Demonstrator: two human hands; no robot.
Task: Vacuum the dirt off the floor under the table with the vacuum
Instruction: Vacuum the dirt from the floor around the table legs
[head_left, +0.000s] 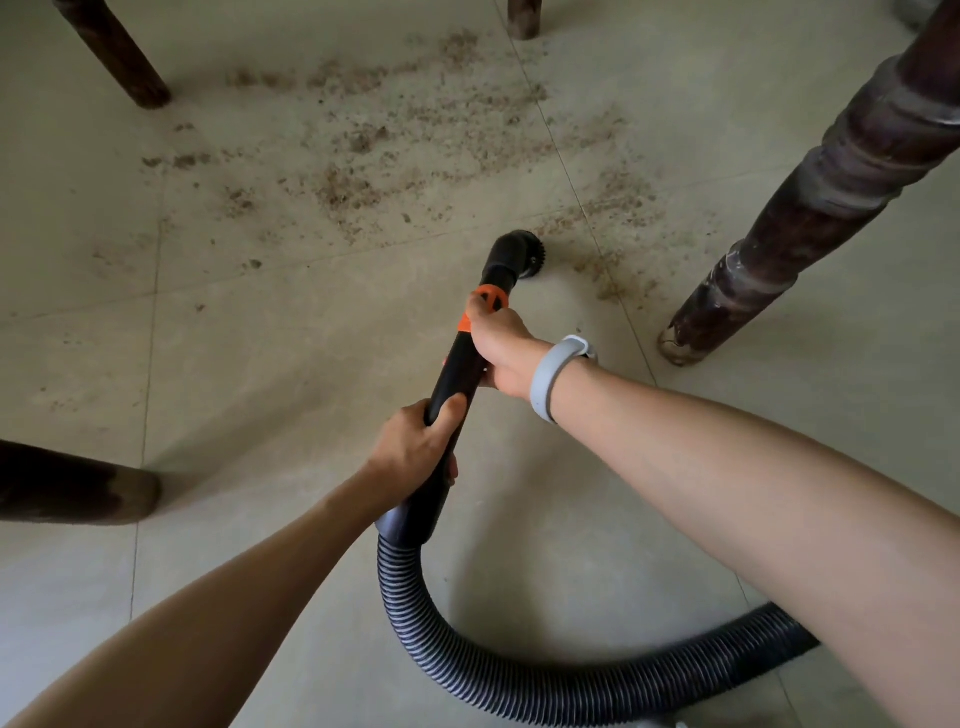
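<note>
Dirt lies scattered across the pale floor in the upper middle of the frame, between dark wooden table legs, with a thinner patch just right of the nozzle. Both hands grip the vacuum wand at the centre: the right hand, wearing a grey wristband, wraps the tube just below the orange collar, while the left hand closes round the lower end near the hose cuff. The round brush nozzle sits on or just above the floor at the near edge of the dirt; contact cannot be told for sure.

The wand looks like rigid, light plastic, so it should steer easily, and two spaced grips like these give good control of its angle. The ribbed hose, curling through the lower middle of the frame, looks flexible and springy and will likely drag or tug during long reaches under the table.

No brand, label or writing can be read anywhere on the vacuum.
</note>
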